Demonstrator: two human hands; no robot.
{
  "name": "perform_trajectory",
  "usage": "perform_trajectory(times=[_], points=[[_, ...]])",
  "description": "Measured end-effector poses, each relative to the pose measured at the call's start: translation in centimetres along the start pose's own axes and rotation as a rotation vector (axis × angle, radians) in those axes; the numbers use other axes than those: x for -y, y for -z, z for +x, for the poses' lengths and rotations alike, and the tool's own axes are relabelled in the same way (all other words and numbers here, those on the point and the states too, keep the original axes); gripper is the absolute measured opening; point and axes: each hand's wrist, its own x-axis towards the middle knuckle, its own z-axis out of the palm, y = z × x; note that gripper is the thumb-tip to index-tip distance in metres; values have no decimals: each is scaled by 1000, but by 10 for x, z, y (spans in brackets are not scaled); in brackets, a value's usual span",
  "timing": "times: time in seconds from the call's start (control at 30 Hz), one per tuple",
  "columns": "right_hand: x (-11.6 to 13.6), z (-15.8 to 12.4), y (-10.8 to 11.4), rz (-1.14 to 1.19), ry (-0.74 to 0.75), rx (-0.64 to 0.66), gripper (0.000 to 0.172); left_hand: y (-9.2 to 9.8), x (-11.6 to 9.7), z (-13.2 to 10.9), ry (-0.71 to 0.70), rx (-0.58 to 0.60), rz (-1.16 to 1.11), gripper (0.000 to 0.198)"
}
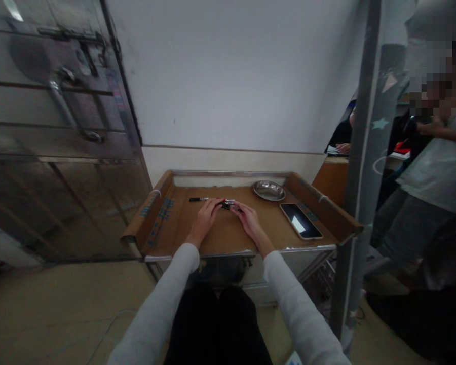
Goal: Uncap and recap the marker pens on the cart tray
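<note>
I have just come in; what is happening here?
A person's left hand and right hand are close together over a cardboard-covered table, with small dark items between them, too small to identify. A pen-like object lies just beyond the left hand; a metal dish and a phone lie to the right.

The head camera is looking forward and down from above the lap (218,324), facing the nearby surface (228,235) and centring both hands (206,218). It is spanning widely, from the wall (243,76) beyond to the floor (79,299) below.
</note>
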Motion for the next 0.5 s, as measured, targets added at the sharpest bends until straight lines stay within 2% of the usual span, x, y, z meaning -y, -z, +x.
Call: perform_trajectory(times=[0.2, 0.33, 0.43, 0.5], points=[[2, -1, 0, -19, 10, -35, 21, 7, -3, 2, 98, -78, 34, 26], [-1, 0, -1, -83, 19, -33, 34, 8, 0, 2, 142, -99, 12, 24], [-4, 2, 3, -195, 93, -90, 38, 5, 7, 0, 163, -75, -34, 20], [-6, 4, 8, -260, 168, -180, 36, 2, 12, -2, 175, -10, -78, 17]])
